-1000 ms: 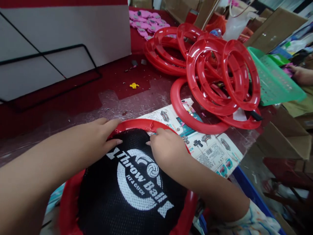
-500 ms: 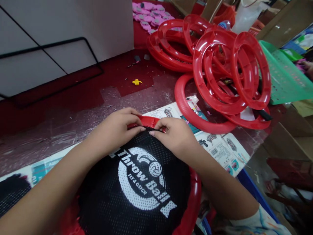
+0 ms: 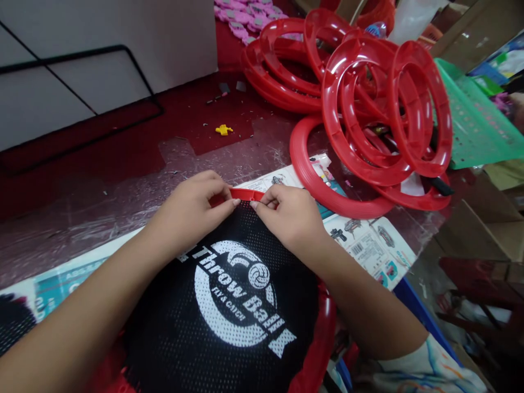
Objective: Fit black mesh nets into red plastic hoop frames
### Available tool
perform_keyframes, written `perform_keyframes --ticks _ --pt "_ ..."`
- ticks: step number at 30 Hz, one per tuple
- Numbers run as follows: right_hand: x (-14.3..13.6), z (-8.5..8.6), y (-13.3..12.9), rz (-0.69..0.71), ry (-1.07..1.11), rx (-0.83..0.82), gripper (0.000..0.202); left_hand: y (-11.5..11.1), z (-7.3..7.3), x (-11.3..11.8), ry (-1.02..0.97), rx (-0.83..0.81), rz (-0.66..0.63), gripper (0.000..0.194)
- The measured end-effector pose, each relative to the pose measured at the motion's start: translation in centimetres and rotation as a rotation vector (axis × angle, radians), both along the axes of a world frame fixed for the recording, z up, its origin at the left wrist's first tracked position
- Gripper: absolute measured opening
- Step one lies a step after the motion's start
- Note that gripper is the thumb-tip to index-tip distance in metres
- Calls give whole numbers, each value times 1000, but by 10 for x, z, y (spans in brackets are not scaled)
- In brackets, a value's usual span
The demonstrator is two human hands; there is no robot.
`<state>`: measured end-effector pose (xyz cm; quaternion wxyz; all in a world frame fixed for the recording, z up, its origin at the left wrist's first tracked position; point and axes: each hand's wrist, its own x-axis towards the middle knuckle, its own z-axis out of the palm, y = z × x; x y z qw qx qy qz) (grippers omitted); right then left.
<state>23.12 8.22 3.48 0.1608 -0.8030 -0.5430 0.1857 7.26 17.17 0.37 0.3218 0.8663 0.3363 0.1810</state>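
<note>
A black mesh disc (image 3: 164, 316) with white "Throw Ball" print lies over a red plastic ring (image 3: 323, 333) near the front of the table. At its far edge, my left hand (image 3: 200, 204) pinches the mesh rim, thumb on top and fingers curled over the ring. Just to the right, my right hand (image 3: 286, 213) pinches the same rim, its thumb close to the left one. A short stretch of bare red ring shows between the hands. The fingertips beneath the rim are partly hidden.
Several red rings (image 3: 360, 174) are piled at the back right, beside a green basket (image 3: 478, 120). Printed cardboard (image 3: 360, 251) lies under the work. A yellow piece (image 3: 224, 130) sits mid-table, pink items (image 3: 254, 16) behind. A black wire frame (image 3: 139, 71) stands at the left.
The thumbs have moved slightly toward the far rim, and the mesh edge now sits closer to the ring between them. The whole view has shifted a little.
</note>
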Motion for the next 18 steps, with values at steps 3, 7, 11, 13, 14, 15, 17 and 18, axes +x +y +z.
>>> perform_keyframes --ticks 3,7,11,13,14,15,17,18 --pt "1 0 1 -9 1 13 15 0 1 2 -1 -21 22 26" --pt "6 2 3 -27 62 -14 14 -3 4 6 39 -52 81 23" --pt "15 2 4 -10 160 -47 17 -6 8 10 82 -69 137 21" --pt "18 1 4 11 189 -54 18 -6 7 11 78 -82 143 21" --pt "20 1 4 20 201 -56 19 -6 6 11 69 -90 141 20" --pt "21 0 3 27 212 -57 20 -5 4 10 57 -99 135 20" --pt "22 0 3 39 223 -63 22 -4 1 9 40 -109 127 18" --pt "23 0 2 43 221 -69 22 -4 -1 8 35 -111 126 18"
